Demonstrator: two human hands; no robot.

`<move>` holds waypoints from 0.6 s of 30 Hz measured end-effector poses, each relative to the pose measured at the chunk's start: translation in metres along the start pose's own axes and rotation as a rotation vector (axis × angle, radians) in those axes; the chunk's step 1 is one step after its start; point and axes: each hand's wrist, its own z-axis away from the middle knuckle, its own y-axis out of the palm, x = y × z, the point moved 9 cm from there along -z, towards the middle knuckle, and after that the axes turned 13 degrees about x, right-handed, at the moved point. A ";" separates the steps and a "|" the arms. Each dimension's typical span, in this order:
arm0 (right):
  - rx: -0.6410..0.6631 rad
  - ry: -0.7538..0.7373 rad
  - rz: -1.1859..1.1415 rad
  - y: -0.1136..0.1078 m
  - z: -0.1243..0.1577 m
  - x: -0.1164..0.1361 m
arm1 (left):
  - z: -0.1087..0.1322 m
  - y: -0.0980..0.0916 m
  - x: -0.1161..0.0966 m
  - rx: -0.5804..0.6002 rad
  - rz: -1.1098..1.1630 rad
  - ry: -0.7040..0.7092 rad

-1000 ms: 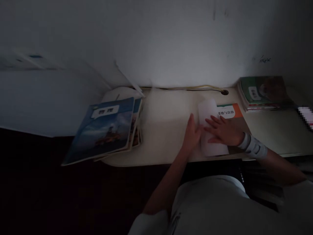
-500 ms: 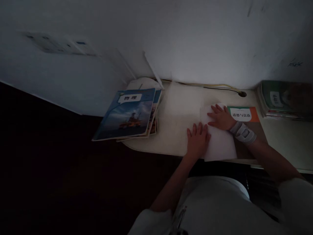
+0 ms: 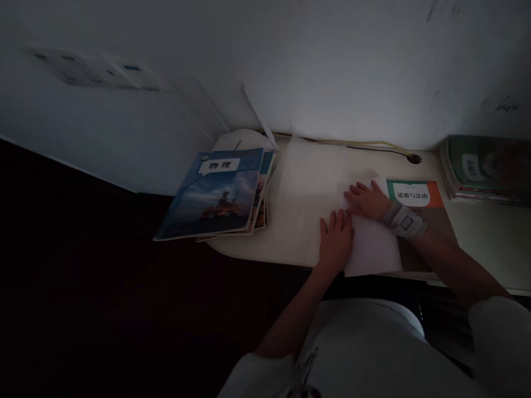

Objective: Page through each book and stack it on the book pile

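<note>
A white sheet of paper (image 3: 373,246) lies on the pale desk (image 3: 298,215), partly over a book with a green and orange cover (image 3: 418,194). My left hand (image 3: 335,239) rests flat on the sheet's left edge, fingers stretched out. My right hand (image 3: 365,200), with a grey band on the wrist, presses flat on the sheet's upper left corner, fingers extended.
A stack of books with a blue cover on top (image 3: 215,193) overhangs the desk's left end. Another stack with a green cover (image 3: 481,166) sits at the far right by the wall. A cable (image 3: 365,145) runs along the wall to a hole (image 3: 414,159).
The view swung left after the first frame. My right hand slid from the sheet's middle to its upper left corner. My left hand moved onto the sheet's left edge and flattened there.
</note>
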 end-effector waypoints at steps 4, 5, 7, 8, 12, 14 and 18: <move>0.000 -0.037 0.038 0.004 -0.005 0.004 | 0.000 0.001 0.001 0.008 0.012 -0.008; 0.000 -0.037 0.049 0.006 -0.004 0.003 | 0.000 0.001 0.002 0.008 0.020 -0.015; 0.004 -0.040 0.070 0.010 0.000 0.001 | 0.000 0.001 0.004 0.003 0.040 -0.038; 0.009 -0.046 0.080 0.012 0.003 -0.001 | 0.000 0.001 0.006 -0.002 0.048 -0.051; 0.035 -0.060 0.112 0.018 0.015 -0.011 | 0.000 0.001 0.008 -0.008 0.041 -0.079; 0.050 -0.059 0.122 0.019 0.019 -0.016 | 0.000 0.000 0.009 -0.007 0.025 -0.082; 0.088 -0.048 0.140 0.019 0.020 -0.020 | 0.001 -0.002 0.017 -0.002 0.013 -0.117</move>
